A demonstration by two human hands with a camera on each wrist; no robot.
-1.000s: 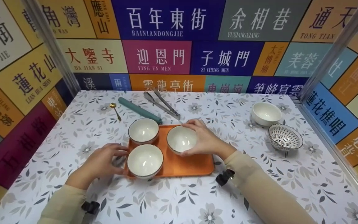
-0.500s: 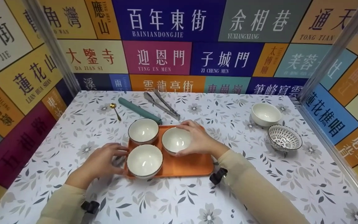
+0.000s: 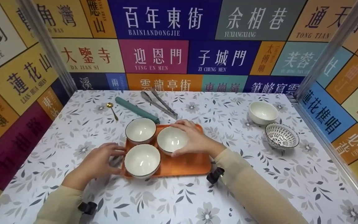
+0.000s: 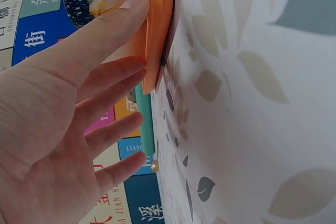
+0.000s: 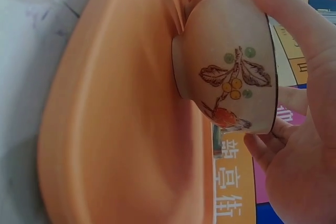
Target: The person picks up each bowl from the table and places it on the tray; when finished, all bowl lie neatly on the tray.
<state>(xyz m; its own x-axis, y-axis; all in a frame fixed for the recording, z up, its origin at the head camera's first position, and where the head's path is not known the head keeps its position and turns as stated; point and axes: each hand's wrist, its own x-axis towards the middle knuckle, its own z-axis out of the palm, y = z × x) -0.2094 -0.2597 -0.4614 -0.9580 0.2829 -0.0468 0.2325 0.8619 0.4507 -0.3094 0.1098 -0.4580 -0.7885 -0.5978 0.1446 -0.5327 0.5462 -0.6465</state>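
Note:
My right hand (image 3: 194, 140) grips a white bowl (image 3: 170, 141) by its rim, thumb on the near side and fingers on the far side. The right wrist view shows a fruit-and-leaf pattern on this bowl (image 5: 231, 66), whose foot is at the surface of the orange tray (image 3: 188, 165). Two more dark-rimmed bowls stand at the tray's left end, a back bowl (image 3: 140, 130) and a front bowl (image 3: 142, 160). My left hand (image 3: 99, 160) is at the tray's left edge. In the left wrist view its thumb and a finger touch the tray rim (image 4: 157, 30), the other fingers spread loosely.
Behind the tray lie a rolled teal cloth or mat (image 3: 137, 109), metal tongs (image 3: 160, 104) and a small gold spoon (image 3: 112, 110). A plain white bowl (image 3: 263, 112) and a black-patterned bowl (image 3: 281, 136) stand at the right. Printed panels enclose the floral-covered table.
My right hand has shifted the gripped bowl left across the tray, up close to the other two bowls. The left hand has stayed at the tray's edge. The head view has turned slightly.

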